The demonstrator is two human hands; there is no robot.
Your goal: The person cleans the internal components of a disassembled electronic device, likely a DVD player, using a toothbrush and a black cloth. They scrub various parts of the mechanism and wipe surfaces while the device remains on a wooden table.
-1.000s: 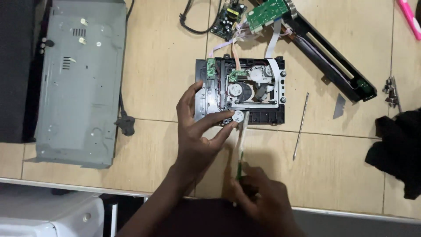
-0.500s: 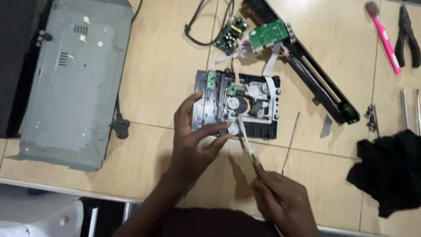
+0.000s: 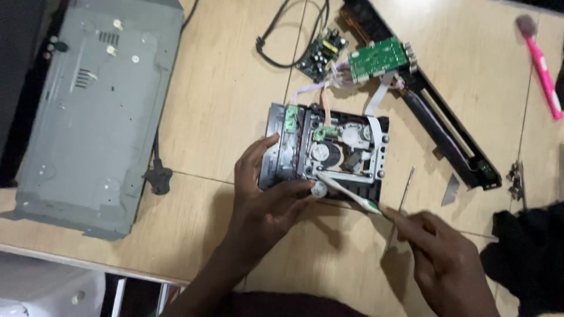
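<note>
A black disc drive mechanism [image 3: 341, 154] with small green boards and a round spindle lies on the wooden table [image 3: 223, 105]. My left hand [image 3: 261, 202] grips its near left edge, thumb pressed by a small round part. My right hand [image 3: 443, 261] pinches the handle of a white and green toothbrush [image 3: 349, 192]. The brush slants up left, its head resting on the mechanism's near edge. Flat ribbon cables run from the mechanism to a green circuit board [image 3: 377, 58].
A grey metal cover [image 3: 97, 105] lies at the left. A black front panel [image 3: 446, 126] stretches diagonally at the right, a power board with black cable [image 3: 320, 53] behind. A pink toothbrush [image 3: 540, 61], a thin rod [image 3: 405, 188], a black cloth [image 3: 529, 252] and small metal parts sit at the right.
My right hand has swung to the right, tilting the toothbrush from nearly upright to a slant. The view has shifted closer, and my left hand stays on the mechanism.
</note>
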